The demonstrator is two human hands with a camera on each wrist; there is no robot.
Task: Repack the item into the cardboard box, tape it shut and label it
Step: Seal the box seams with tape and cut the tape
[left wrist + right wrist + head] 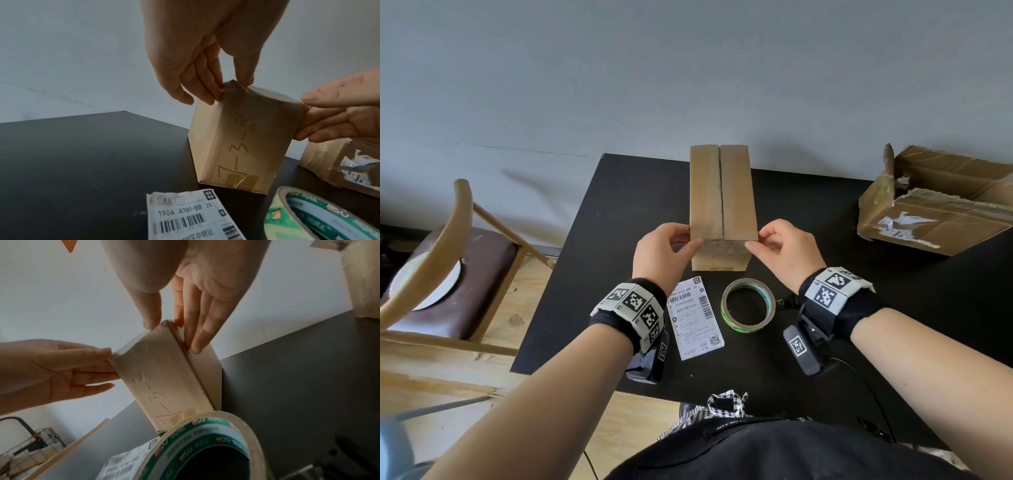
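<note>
I see both hands on the cardboard box (722, 202), which stands upright mid-way across the black table (619, 212), top flaps folded down with the seam between them showing, no tape over that seam that I can make out.

Left hand (659, 251): thumb on the near top-left corner, fingers (197, 81) curled against the left side wall, so it pinches that corner. Not spread, fingers close together.

Right hand (784, 251): same on the near top-right corner, thumb on top edge, fingers (197, 324) down the right wall, pinching. In the right wrist view they lie fairly straight along the side.

Near face of the box carries red handwritten marks and a patch of tape at the bottom edge.

Count as I see it:
- 2 hands, both on the box
- 1 small box in hand, item not visible, flaps closed
- 1 tape roll (748, 305), flat on the table just in front of the box, right of the label, untouched
- 1 shipping label (694, 317), loose on the table in front of the box, printed side up
- 1 torn open carton (935, 205) at the far right of the table, well apart
- 1 wooden chair (448, 267) left of the table, with a white round thing on the seat
</note>
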